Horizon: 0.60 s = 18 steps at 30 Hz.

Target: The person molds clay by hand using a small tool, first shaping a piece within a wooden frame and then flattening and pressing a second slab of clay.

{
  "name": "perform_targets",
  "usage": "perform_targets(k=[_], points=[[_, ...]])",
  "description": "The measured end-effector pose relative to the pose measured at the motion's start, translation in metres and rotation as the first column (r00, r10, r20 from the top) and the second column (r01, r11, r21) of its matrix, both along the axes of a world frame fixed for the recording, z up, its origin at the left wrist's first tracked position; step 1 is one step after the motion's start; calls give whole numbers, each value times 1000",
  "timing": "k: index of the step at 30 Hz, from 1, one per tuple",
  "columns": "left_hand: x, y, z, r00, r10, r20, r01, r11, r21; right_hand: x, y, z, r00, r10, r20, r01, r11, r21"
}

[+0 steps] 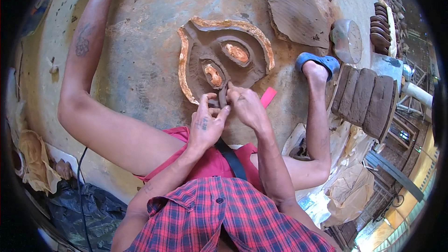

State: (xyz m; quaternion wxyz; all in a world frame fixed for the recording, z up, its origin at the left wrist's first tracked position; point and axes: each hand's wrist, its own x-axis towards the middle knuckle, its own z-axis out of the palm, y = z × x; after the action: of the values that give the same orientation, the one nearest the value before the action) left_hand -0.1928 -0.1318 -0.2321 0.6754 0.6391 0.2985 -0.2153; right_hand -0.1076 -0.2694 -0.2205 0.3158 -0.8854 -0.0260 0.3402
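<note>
On the floor before me lies a grey clay piece [200, 46] shaped like a face, with two eye-like openings showing orange-white material. An orange-and-white crusty rim [233, 24] runs along its top and left side. At its lower edge, my left hand [207, 122] and my right hand [245, 106] pinch a narrow strip of grey clay [223, 97] between them. The strip reaches up toward the lower-left eye opening. The fingertips of both hands are closed and close together. Beside my right hand, a flat pink strip [268, 97] lies on the floor, partly covered by that hand.
A flat clay slab [296, 11] lies at the upper right, next to a rounded block [346, 41]. Thick clay rolls [365, 95] sit farther right, below stacked dark discs [380, 28]. My legs stretch to both sides; a blue clog [322, 63] is on one foot. Crumpled brown paper [350, 191] lies lower right.
</note>
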Motion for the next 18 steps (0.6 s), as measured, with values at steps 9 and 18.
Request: perform_targets(k=[9,18], points=[[-5,4,-19,998,9,63,-14,998,68,52,-27,10,617,390,683,-210,919,-335],[-5,21,-19,959,-105,262,-14,910,414,81,0,-16,456,759,464,-626,644,-439]])
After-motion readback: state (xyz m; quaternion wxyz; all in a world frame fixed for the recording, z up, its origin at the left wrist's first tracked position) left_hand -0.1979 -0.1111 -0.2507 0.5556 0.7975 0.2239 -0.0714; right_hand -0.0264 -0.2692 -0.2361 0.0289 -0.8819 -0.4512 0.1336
